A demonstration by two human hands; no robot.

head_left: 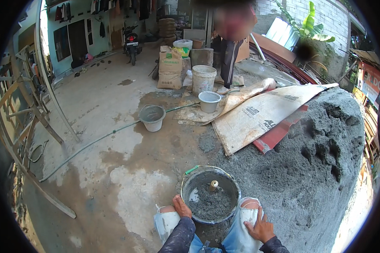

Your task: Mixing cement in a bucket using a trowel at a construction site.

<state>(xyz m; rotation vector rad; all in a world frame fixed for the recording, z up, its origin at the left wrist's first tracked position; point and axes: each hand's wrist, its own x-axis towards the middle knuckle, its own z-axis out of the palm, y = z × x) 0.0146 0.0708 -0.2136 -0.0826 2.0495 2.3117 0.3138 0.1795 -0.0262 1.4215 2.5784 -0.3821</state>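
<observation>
A bucket (207, 210) of grey mortar, with a wire handle and green grip, stands between my knees in ripped jeans. A pale tool handle (214, 184) sticks up from the mix. On my left knee, beside the bucket's rim, rests my left hand (181, 207), fingers extended and holding nothing. My right hand (259, 227) lies on the right knee with its fingers spread.
Grey sand (321, 156) fills the right, beside sheeting (261, 118). Buckets (152, 124) and sacks (169, 67) stand ahead, with another person (228, 59) behind them and a motorbike (131, 46) farther back. A hose (88, 146) crosses the ground; wooden frames (29, 118) stand left.
</observation>
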